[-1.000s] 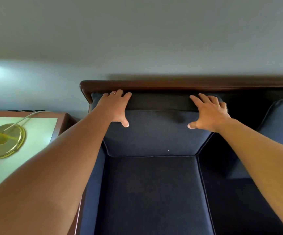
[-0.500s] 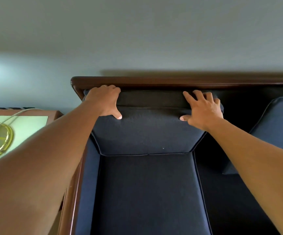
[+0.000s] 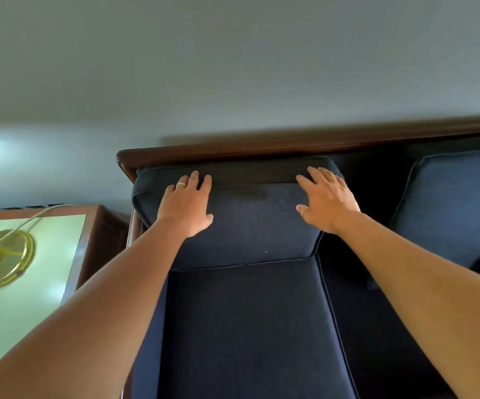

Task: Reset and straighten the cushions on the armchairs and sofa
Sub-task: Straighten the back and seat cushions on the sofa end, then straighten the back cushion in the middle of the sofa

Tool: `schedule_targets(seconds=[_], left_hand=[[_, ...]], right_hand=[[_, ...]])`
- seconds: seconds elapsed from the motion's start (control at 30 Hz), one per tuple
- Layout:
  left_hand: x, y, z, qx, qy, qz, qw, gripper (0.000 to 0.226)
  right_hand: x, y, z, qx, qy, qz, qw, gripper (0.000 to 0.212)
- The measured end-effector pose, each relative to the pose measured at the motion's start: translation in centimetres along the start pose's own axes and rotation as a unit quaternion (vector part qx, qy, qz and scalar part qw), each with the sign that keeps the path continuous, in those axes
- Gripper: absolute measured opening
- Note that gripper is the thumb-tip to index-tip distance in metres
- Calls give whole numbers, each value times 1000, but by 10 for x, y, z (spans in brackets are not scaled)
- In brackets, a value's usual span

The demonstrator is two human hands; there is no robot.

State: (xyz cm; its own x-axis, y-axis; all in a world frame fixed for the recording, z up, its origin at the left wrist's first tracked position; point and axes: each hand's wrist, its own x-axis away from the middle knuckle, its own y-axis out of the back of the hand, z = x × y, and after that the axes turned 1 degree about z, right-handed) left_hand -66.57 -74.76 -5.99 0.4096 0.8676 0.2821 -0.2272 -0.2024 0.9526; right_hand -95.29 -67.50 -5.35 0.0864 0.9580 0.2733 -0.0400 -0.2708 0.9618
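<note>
Left hand (image 3: 186,208) and right hand (image 3: 326,200) press flat, no grip, on the back cushion (image 3: 250,223); it looks seated. Neighbouring cushion (image 3: 457,203) at 3 o'clock leans (not yet straightened).

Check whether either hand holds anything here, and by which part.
Nothing is gripped. The left hand and right hand lie flat on the back cushion, fingers straight over its top edge, near its two upper corners.

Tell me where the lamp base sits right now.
In the head view, the brass lamp base sits far left on the glass-topped side table, beside the sofa's left end.
</note>
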Motion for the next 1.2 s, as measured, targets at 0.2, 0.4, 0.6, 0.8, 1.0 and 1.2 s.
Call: schedule_targets(seconds=[0.2,0.4,0.6,0.8,1.0,1.2], left_hand=[[38,26,-75,99,-25,60,993,76],[101,47,-170,185,-43,132,973,60],[171,75,-267,215,-80,121,966,55],[218,108,-346,211,-124,88,966,50],[219,136,-397,204,-151,71,965,50],[180,145,-431,209,-167,69,961,49]], right_hand=[[81,15,-39,-101,-18,52,993,56],[185,21,-91,-181,-26,52,982,45],[296,20,-161,-221,-80,45,971,44],[383,29,-218,-245,-123,27,961,38],[411,39,-258,-255,-140,16,957,45],[392,37,-294,-248,-143,11,958,46]])
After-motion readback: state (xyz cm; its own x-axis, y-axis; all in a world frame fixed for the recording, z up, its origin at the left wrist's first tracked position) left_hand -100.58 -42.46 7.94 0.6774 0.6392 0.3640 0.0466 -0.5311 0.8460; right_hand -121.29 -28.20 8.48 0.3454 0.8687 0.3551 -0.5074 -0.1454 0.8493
